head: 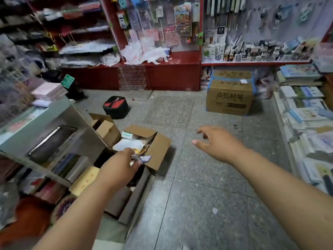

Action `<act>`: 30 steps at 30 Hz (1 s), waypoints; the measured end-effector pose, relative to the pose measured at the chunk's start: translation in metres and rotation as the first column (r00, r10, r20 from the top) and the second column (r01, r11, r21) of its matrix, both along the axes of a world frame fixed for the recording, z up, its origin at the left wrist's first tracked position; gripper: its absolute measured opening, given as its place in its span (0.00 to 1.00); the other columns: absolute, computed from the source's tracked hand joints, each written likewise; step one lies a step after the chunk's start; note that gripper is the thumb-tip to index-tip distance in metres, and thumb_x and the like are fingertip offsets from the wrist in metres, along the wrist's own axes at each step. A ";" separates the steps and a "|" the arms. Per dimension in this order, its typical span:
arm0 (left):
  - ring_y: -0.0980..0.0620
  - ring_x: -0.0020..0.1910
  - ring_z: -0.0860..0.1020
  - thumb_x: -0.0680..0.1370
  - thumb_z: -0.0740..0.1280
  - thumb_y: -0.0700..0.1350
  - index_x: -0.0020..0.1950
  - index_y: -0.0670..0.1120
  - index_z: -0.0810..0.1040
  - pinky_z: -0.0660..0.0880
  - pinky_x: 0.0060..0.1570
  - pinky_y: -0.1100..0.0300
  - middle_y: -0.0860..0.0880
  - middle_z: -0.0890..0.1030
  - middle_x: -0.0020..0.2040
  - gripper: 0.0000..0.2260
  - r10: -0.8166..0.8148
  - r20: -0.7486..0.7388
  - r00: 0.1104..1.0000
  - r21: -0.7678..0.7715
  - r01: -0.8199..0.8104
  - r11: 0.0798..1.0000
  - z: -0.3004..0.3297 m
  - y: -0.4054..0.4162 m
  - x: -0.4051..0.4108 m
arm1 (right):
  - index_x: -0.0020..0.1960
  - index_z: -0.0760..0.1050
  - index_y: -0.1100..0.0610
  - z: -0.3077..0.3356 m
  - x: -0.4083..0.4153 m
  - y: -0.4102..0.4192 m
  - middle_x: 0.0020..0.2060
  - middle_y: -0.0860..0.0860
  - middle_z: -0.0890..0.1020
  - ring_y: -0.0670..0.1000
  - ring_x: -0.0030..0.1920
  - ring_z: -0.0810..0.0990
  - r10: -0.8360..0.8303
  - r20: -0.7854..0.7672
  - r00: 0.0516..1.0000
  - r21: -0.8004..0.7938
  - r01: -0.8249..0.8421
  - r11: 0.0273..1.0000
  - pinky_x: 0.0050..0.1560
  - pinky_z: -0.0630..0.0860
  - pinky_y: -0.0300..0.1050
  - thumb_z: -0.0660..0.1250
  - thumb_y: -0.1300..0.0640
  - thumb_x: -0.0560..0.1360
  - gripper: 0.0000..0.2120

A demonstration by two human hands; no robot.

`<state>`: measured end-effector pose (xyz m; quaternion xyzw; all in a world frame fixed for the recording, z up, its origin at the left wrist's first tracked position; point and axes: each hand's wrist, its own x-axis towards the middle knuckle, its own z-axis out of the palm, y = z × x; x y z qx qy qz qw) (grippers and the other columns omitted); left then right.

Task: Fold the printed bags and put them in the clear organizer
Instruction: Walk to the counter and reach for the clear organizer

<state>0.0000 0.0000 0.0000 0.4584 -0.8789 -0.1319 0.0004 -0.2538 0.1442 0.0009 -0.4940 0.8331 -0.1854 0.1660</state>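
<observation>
Left hand (119,164) pinches small blue-white packet (145,158), lower middle of frame. Right hand (215,143) open, holds nothing. Printed bags (142,52) heaped on red shelf, top middle; clear organizer (132,77) just below. Bags look thin, light, floppy, slippery: grab by edges.

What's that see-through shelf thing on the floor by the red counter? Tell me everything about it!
The clear organizer looks like see-through plastic with several tiers stacked one above another. It stands upright on the grey floor, against the front of the red counter, below a heap of white printed bags. Its tiers look empty, though blur makes that uncertain. Neither hand touches it.
</observation>
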 end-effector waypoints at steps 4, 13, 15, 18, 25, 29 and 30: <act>0.49 0.57 0.78 0.79 0.65 0.56 0.72 0.50 0.67 0.76 0.49 0.55 0.49 0.74 0.66 0.24 0.042 -0.038 0.998 0.016 -0.042 0.999 -0.022 -0.042 -0.033 | 0.73 0.63 0.49 -0.017 -0.029 -0.049 0.69 0.50 0.71 0.51 0.68 0.70 0.026 0.030 0.999 -0.011 -0.026 1.000 0.64 0.68 0.46 0.62 0.37 0.75 0.30; 0.46 0.66 0.72 0.80 0.63 0.54 0.76 0.45 0.60 0.71 0.57 0.56 0.45 0.69 0.71 0.27 -0.006 0.010 1.000 0.042 0.005 0.999 -0.027 -0.190 -0.161 | 0.75 0.58 0.50 -0.002 -0.152 -0.202 0.71 0.52 0.69 0.51 0.69 0.68 0.053 -0.044 0.998 0.033 -0.052 0.998 0.68 0.67 0.46 0.61 0.38 0.76 0.32; 0.46 0.66 0.73 0.80 0.63 0.54 0.77 0.46 0.58 0.73 0.57 0.55 0.45 0.69 0.72 0.29 -0.014 0.022 1.000 0.017 0.013 1.000 -0.021 -0.226 -0.186 | 0.76 0.59 0.50 0.003 -0.183 -0.235 0.71 0.52 0.69 0.51 0.70 0.68 0.076 -0.081 0.994 0.019 -0.074 0.997 0.68 0.66 0.46 0.61 0.38 0.76 0.32; 0.47 0.67 0.72 0.79 0.64 0.54 0.77 0.47 0.58 0.73 0.59 0.54 0.45 0.71 0.71 0.29 -0.001 0.035 0.999 0.000 0.001 1.000 -0.019 -0.276 -0.219 | 0.75 0.61 0.51 0.007 -0.226 -0.284 0.70 0.51 0.70 0.51 0.69 0.69 0.114 -0.129 0.985 0.011 -0.113 0.994 0.65 0.66 0.45 0.61 0.38 0.77 0.31; 0.48 0.64 0.74 0.80 0.62 0.56 0.76 0.49 0.60 0.74 0.57 0.54 0.47 0.72 0.69 0.27 0.099 0.147 0.984 -0.034 -0.095 0.995 -0.028 -0.372 -0.298 | 0.74 0.62 0.52 -0.014 -0.343 -0.411 0.68 0.53 0.72 0.53 0.68 0.69 0.292 -0.207 0.934 0.071 -0.284 0.956 0.66 0.68 0.47 0.59 0.37 0.77 0.30; 0.48 0.61 0.76 0.80 0.61 0.57 0.72 0.48 0.66 0.75 0.57 0.54 0.47 0.74 0.67 0.23 0.199 0.178 0.964 -0.054 -0.193 0.980 -0.022 -0.433 -0.354 | 0.68 0.69 0.55 -0.012 -0.407 -0.502 0.62 0.54 0.75 0.55 0.63 0.72 0.402 -0.264 0.877 0.147 -0.376 0.915 0.61 0.71 0.50 0.58 0.38 0.77 0.27; 0.47 0.60 0.76 0.80 0.61 0.57 0.72 0.48 0.66 0.75 0.56 0.53 0.47 0.74 0.66 0.23 0.219 0.180 0.959 -0.048 -0.213 0.976 -0.020 -0.446 -0.367 | 0.66 0.70 0.55 -0.010 -0.419 -0.523 0.61 0.55 0.76 0.56 0.62 0.73 0.417 -0.279 0.865 0.148 -0.390 0.909 0.60 0.72 0.50 0.58 0.38 0.77 0.26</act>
